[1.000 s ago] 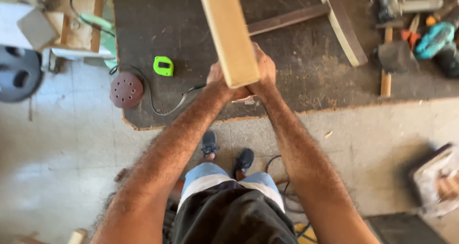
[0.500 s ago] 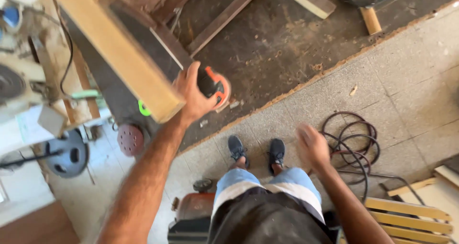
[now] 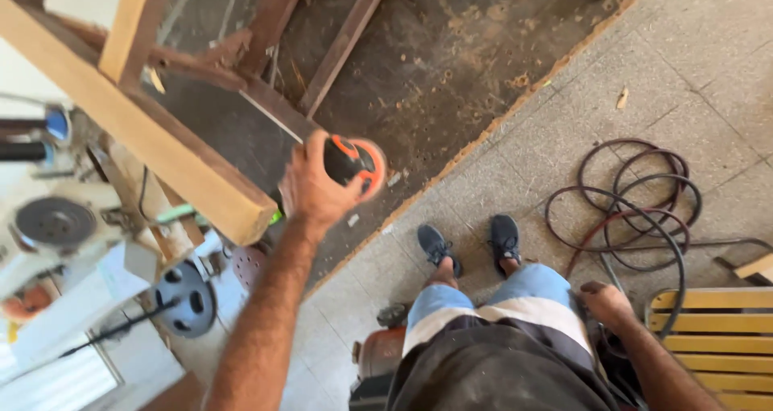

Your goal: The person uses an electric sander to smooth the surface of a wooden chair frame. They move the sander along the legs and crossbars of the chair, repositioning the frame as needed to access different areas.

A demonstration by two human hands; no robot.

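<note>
**Left hand on the sander, right hand down by the leg**

We are at the pick-up step, as we judge it: our left hand [image 3: 316, 187] is stretched out over the dark, dusty tabletop [image 3: 451, 65] and closes on the orange-and-black sander [image 3: 358, 163], which sits close to the tabletop's near edge. The grip is wrapped over the top and left side of the sander's body, fingers curled around it and pressing on it; the palm side is hidden from us, so we cannot tell how firmly it holds, nor whether the sander is lifted or resting on the surface.

The left arm runs up from the lower edge of the view, nearly straight, forearm turned so the back of the hand faces us. Just beside the hand, to its left, ends a long pale wooden beam [image 3: 145, 145] that slants up and away; the two look close but apart.

Our right hand [image 3: 605, 305] hangs low beside the right thigh, near a yellow slatted pallet [image 3: 713, 330] and a coil of dark hose [image 3: 636, 210] on the tiled floor [image 3: 684, 73]. Its fingers are loosely bent and hold nothing.

The next move, in our view, calls for a firm hold on the sander and care with the beam end alongside.
</note>
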